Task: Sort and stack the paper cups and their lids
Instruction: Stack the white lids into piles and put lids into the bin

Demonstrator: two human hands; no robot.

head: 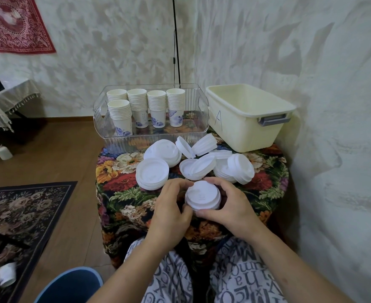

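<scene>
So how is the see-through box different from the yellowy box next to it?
The clear ribbed plastic tray lets you see through its walls; the cream plastic tub does not. The tray holds five stacks of white paper cups; nothing shows inside the tub from this view. The tub has a handwritten letter A and a grey handle; the tray has cut-out handles. Both sit at the back of the flowered table.

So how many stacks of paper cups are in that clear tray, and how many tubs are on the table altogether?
Stacks of white paper cups with blue print: 5
Clear ribbed plastic tray: 1
Cream plastic tub marked A: 1
Total: 7
</scene>
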